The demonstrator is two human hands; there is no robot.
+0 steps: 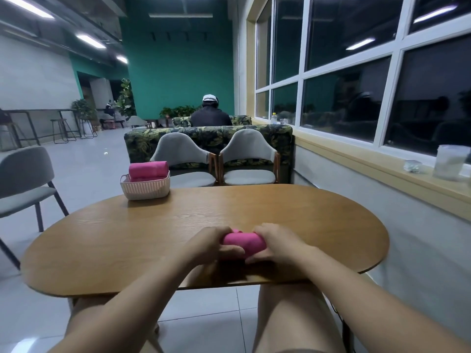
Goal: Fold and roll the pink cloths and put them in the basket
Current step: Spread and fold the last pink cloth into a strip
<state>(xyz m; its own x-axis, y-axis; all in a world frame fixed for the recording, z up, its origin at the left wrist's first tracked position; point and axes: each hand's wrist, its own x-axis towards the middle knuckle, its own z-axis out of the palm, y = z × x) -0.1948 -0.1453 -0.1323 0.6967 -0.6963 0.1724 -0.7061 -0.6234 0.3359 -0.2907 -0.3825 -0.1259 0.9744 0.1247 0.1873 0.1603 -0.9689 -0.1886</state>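
A rolled pink cloth (pixel 243 242) lies near the front edge of the wooden table (pixel 153 233). My left hand (pixel 212 243) grips its left end and my right hand (pixel 274 242) grips its right end, fingers curled over the roll and thumbs under it. Both ends of the roll are hidden by my hands. At the far left of the table stands a white woven basket (pixel 145 188) with rolled pink cloths (pixel 148 169) stacked inside, rising above its rim.
Two grey chairs (pixel 248 159) stand behind the table, another grey chair (pixel 24 182) to the left. A windowsill on the right carries a plastic cup (pixel 449 163). A person sits further back, facing away.
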